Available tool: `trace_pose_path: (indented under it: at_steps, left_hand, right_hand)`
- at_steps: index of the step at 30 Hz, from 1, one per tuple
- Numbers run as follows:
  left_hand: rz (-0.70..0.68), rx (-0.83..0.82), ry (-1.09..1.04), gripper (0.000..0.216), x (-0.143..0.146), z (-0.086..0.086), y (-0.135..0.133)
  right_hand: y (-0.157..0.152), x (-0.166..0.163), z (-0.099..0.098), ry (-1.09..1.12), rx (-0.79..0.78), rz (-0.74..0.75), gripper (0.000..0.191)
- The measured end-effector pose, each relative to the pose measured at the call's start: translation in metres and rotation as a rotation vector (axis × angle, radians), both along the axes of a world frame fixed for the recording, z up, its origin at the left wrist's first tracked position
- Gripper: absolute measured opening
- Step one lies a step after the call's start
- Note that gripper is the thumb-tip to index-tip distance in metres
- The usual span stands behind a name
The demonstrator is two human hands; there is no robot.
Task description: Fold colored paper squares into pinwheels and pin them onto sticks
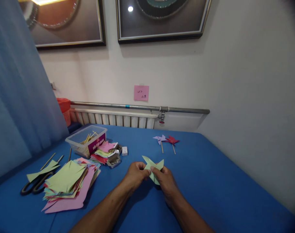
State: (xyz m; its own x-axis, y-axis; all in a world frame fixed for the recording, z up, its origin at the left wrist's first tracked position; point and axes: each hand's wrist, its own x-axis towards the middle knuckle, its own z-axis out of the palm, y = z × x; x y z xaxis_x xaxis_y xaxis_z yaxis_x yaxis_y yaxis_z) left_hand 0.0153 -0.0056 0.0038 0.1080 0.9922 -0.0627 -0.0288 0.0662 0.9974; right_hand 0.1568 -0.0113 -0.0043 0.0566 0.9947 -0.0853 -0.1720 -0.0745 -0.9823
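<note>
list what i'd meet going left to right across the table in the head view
Black-handled scissors, stack of cut paper, small white box, left hand, pale green folded paper, red pinwheel.

A blue table [210, 181] spread across the lower frame. Scissors [38, 179], a paper stack [67, 178] and a plastic box [96, 145] sat at left; two pinwheels [172, 139] lay right of centre.

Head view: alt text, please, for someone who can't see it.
Left hand and right hand hold folded green paper over a blue table. At left are scissors, a paper stack and a box of sticks; beyond the hands lie a purple pinwheel and a red pinwheel.
</note>
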Motion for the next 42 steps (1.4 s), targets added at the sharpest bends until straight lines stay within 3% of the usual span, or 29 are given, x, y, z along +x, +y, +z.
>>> trace_pose_path:
  at_steps: [16,42]
  left_hand:
    - [0.029,-0.055,-0.003,0.016,-0.002,0.006,0.001]
    - [0.001,-0.023,-0.005,0.015,-0.003,-0.009,0.008]
  right_hand:
    - [-0.002,0.003,0.003,0.054,0.008,0.154,0.041]
    - [0.001,0.001,-0.002,0.002,0.002,0.071,0.041]
